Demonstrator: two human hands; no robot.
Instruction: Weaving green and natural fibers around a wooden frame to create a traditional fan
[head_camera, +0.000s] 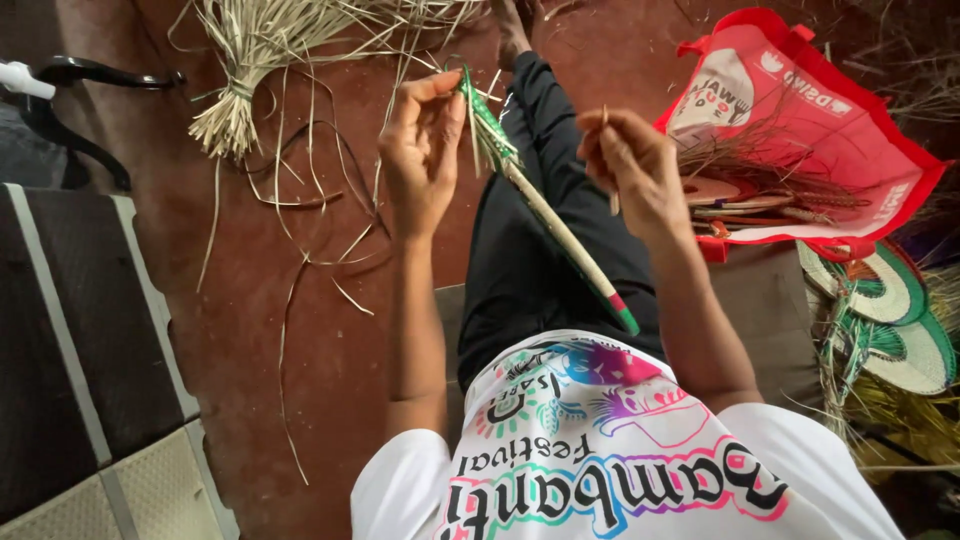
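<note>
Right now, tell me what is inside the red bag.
The red bag lies open on its side. Inside show flat round woven pieces and loose dark straw strands. Its wall covers whatever lies deeper, so the rest cannot be seen.

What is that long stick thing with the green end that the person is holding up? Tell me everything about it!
The long pale woven stick looks like a handle bound in cream straw, with a band of red and green at its lower tip near the white printed shirt. It slants across the black trousers. Its upper end spreads into green and pale straw strips, pinched by the left hand. The right hand is close by but apart, holding a thin straw piece.
</note>
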